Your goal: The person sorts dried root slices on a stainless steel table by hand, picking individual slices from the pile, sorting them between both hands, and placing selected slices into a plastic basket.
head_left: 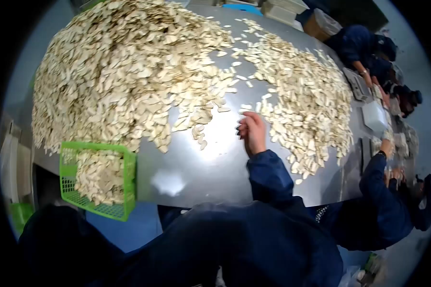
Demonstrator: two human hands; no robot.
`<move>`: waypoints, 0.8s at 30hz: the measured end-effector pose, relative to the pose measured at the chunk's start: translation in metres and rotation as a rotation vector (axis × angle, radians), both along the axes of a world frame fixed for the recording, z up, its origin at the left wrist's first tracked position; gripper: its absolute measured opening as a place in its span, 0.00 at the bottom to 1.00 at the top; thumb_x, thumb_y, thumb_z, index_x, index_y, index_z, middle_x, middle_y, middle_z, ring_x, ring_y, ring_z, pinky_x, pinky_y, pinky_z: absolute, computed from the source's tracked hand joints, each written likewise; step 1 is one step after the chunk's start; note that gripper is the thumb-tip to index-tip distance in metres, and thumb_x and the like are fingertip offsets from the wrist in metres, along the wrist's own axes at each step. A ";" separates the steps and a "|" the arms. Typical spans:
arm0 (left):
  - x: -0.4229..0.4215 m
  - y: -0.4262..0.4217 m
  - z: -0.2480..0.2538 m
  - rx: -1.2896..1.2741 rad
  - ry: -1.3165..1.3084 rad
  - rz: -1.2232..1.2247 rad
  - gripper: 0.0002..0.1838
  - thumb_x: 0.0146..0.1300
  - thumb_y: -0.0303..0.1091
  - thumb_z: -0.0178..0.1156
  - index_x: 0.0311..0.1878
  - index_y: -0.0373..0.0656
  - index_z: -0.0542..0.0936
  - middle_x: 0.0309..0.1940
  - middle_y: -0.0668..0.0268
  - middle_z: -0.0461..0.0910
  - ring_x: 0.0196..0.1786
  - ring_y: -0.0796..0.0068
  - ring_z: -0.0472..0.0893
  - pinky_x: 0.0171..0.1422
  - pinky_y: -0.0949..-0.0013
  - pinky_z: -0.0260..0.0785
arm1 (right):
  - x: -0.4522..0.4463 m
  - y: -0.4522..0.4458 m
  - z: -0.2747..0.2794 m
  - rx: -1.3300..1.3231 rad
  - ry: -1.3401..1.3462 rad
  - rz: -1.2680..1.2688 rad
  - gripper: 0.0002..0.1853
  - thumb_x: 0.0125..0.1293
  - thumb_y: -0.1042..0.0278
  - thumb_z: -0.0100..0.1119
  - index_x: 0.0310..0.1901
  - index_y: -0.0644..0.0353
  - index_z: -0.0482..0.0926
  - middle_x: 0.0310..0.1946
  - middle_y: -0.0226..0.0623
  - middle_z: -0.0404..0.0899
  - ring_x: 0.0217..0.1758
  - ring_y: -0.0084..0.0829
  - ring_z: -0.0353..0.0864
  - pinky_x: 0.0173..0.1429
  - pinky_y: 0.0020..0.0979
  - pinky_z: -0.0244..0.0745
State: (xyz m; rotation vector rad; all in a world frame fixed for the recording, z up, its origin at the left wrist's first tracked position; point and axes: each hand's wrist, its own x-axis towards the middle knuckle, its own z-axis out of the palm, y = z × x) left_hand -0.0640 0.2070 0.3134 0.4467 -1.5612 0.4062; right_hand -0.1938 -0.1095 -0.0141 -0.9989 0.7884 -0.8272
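My right hand (255, 131) is over the metal table (206, 177), at the left edge of a smaller spread of pale flat slices (311, 100). Its fingers are curled in; what they hold, if anything, is hidden. A much larger heap of the same slices (124, 67) covers the left part of the table. Below that heap, at the table's front edge, a green basket (130, 184) holds more slices. A few loose slices (199, 136) lie between the heap and my hand. My left hand does not show; only a dark sleeve is at the lower left.
People in dark clothes work along the right side; one co-worker's hand (387, 147) is near a white container (374, 116). A grey device (356, 83) stands at the table's right edge. Pale bins (278, 12) and a cardboard box (316, 27) are at the far side.
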 end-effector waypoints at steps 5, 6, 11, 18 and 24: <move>-0.003 -0.009 0.001 0.018 -0.012 -0.018 0.24 0.62 0.33 0.55 0.63 0.39 0.69 0.45 0.67 0.76 0.37 0.82 0.75 0.45 0.77 0.72 | 0.013 -0.023 0.023 0.188 0.089 0.188 0.29 0.62 0.70 0.55 0.64 0.68 0.61 0.51 0.46 0.74 0.33 0.31 0.80 0.26 0.25 0.75; -0.004 -0.012 0.001 0.012 -0.006 -0.024 0.25 0.62 0.32 0.55 0.63 0.39 0.69 0.45 0.66 0.76 0.37 0.82 0.75 0.45 0.77 0.71 | 0.013 -0.040 0.008 0.076 0.096 0.031 0.29 0.63 0.70 0.55 0.64 0.68 0.61 0.52 0.45 0.73 0.37 0.30 0.80 0.27 0.24 0.74; -0.002 -0.029 -0.010 -0.004 0.129 -0.004 0.25 0.63 0.29 0.54 0.64 0.37 0.67 0.45 0.65 0.76 0.36 0.81 0.75 0.45 0.77 0.71 | 0.017 -0.048 0.005 -0.110 -0.026 -0.397 0.24 0.66 0.72 0.48 0.64 0.68 0.62 0.58 0.46 0.69 0.47 0.30 0.77 0.35 0.25 0.76; -0.002 -0.105 -0.196 1.112 0.892 0.317 0.26 0.63 0.24 0.52 0.66 0.35 0.65 0.45 0.64 0.75 0.36 0.80 0.74 0.45 0.76 0.69 | 0.006 -0.036 -0.017 -0.143 -0.133 -0.588 0.15 0.68 0.73 0.45 0.56 0.64 0.69 0.45 0.40 0.75 0.30 0.21 0.75 0.24 0.19 0.68; 0.000 -0.147 -0.315 1.478 0.399 0.708 0.33 0.55 0.27 0.60 0.65 0.35 0.63 0.53 0.51 0.68 0.36 0.69 0.77 0.41 0.70 0.71 | -0.047 0.002 -0.008 0.022 -0.184 0.058 0.10 0.68 0.73 0.47 0.47 0.66 0.74 0.36 0.40 0.78 0.22 0.22 0.74 0.21 0.22 0.69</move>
